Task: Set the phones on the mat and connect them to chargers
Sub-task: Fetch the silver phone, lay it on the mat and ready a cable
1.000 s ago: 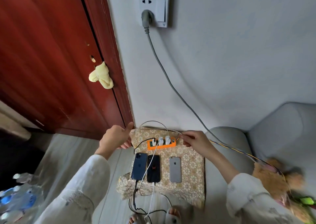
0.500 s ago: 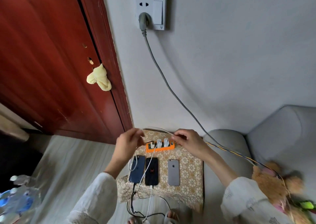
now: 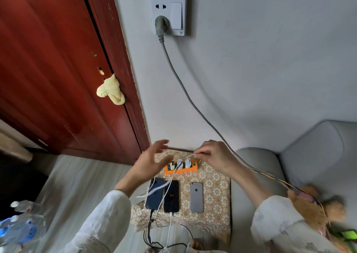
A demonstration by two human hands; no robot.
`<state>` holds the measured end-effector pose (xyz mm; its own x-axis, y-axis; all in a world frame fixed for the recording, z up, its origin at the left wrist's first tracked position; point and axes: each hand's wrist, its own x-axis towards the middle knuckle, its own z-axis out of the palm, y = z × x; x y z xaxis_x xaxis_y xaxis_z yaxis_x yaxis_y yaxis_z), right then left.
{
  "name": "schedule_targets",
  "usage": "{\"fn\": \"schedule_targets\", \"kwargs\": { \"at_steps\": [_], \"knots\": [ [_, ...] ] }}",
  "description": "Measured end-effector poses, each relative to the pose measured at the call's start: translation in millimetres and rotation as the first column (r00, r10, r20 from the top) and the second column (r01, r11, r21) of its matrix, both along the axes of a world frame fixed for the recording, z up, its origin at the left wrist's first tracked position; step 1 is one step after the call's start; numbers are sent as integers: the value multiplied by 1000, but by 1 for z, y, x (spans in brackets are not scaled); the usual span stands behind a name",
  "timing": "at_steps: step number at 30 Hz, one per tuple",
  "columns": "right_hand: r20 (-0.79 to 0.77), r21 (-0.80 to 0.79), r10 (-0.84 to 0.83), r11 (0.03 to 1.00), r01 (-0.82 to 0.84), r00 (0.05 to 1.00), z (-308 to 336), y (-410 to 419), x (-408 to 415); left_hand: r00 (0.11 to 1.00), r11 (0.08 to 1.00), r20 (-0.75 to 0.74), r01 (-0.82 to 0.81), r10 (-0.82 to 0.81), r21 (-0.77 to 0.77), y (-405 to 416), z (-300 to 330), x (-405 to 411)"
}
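Observation:
Three phones lie side by side on the floral mat (image 3: 216,183): a dark blue phone (image 3: 154,193), a black phone (image 3: 171,195) and a grey phone (image 3: 196,197). The blue and black phones have cables plugged in at their near ends; the grey phone has none. An orange power strip (image 3: 190,169) with white chargers sits at the mat's far edge. My right hand (image 3: 214,156) pinches a white cable (image 3: 164,185) above the strip. My left hand (image 3: 149,162) hovers open to the left of the strip, and the cable's loose end dangles blurred beneath it, over the blue phone.
A grey cord (image 3: 179,79) runs from the wall socket (image 3: 169,14) down to the strip. A grey sofa (image 3: 309,156) stands to the right with a plush toy (image 3: 316,208). The red door (image 3: 58,69) is at left; plastic bottles (image 3: 19,227) lie at lower left.
My left hand has let go and spread its fingers, drifting up and left. The white cable has swung loose across the blue phone. My right hand keeps its pinch near the strip.

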<state>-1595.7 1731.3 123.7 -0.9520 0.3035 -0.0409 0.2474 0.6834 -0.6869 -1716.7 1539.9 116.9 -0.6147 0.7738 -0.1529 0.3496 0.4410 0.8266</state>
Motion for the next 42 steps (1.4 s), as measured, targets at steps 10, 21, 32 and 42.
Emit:
{"fn": "schedule_targets", "kwargs": {
  "at_steps": [10,21,32,42],
  "knots": [
    [-20,-286,-63,957,55,998,4,-4,1,992,997,128,5,-15,77,9,-10,20],
    [172,-537,-300,770,345,938,-75,-1,3,887,952,394,-295,241,80,19,-59,31],
    [696,-219,-321,758,615,643,-268,-1,23,750,850,404,-493,523,-185,-4,-208,35],
    [746,152,-499,772,617,441,-397,-18,-7,699,806,403,-491,591,-331,-35,-305,43]
  ]
}}
